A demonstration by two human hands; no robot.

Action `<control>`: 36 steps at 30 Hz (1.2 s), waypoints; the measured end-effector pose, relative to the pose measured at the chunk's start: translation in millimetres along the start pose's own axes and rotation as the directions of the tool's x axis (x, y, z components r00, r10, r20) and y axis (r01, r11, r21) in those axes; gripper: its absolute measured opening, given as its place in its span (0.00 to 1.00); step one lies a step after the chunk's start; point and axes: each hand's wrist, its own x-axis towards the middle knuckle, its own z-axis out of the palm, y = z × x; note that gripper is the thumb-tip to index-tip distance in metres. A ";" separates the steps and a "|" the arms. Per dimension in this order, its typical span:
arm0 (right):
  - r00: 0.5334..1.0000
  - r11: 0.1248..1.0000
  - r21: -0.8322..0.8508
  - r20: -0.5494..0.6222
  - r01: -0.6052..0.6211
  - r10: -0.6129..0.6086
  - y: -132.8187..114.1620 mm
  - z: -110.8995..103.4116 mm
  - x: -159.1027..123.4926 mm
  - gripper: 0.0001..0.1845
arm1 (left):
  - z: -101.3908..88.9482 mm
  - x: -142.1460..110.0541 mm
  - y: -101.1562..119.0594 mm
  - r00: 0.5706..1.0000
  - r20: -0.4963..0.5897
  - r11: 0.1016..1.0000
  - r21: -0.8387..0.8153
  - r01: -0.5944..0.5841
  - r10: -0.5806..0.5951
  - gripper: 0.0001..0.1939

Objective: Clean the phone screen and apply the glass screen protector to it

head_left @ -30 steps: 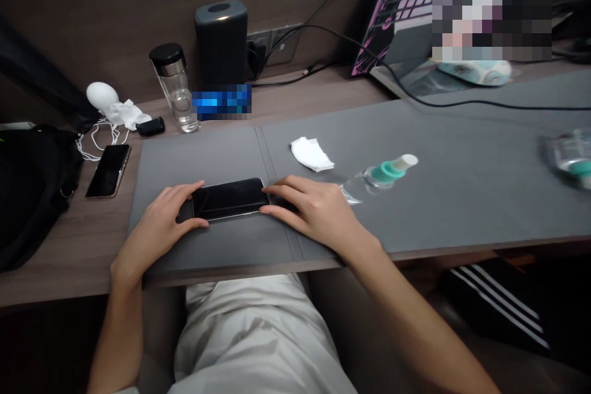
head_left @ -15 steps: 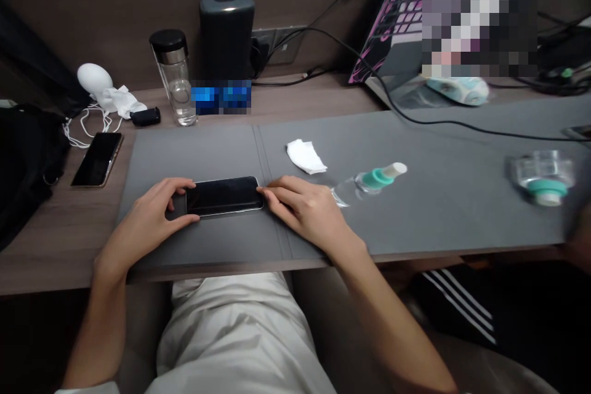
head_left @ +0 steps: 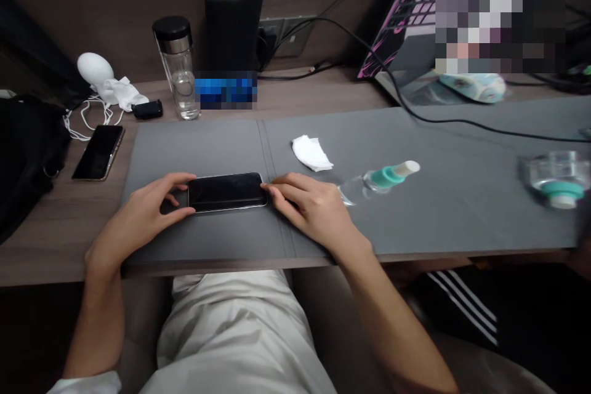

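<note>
1. Phone [head_left: 228,192] lies between my left grip [head_left: 146,210] and right grip [head_left: 314,209].
2. Left: thumb and finger hold its nearest corners.
3. Right: fingertips at its other end; I cannot tell if pinching.

Wood-grain counter [head_left: 41,261]; grey mat [head_left: 471,197] spread along front. On mat: dark-screened phone [head_left: 226,192] face up, white tissue [head_left: 312,154], two clear bottles [head_left: 386,177] with teal collars. On bare wood, left: second phone [head_left: 98,152], white cord [head_left: 84,123], upright glass flask [head_left: 183,74].
</note>
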 end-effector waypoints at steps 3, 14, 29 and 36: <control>1.000 1.000 -0.001 -0.006 0.013 -0.013 -0.3 0.0 0.0 0.20 | 0.6 -3.9 3.5 0.999 0.006 0.992 0.115 -0.050 0.050 0.29; 0.993 0.995 -0.052 -0.082 0.080 -0.084 1.0 2.1 0.1 0.16 | 4.8 -7.6 12.8 0.987 0.038 0.947 0.279 -0.161 0.156 0.28; 0.979 0.983 -0.113 -0.133 0.142 -0.156 2.7 3.0 1.6 0.16 | 4.2 -4.1 19.1 0.974 0.004 0.914 0.347 -0.213 0.225 0.29; 0.976 0.981 -0.116 -0.131 0.157 -0.171 1.4 1.0 1.9 0.15 | 4.0 -3.8 19.1 0.977 0.003 0.926 0.319 -0.202 0.213 0.29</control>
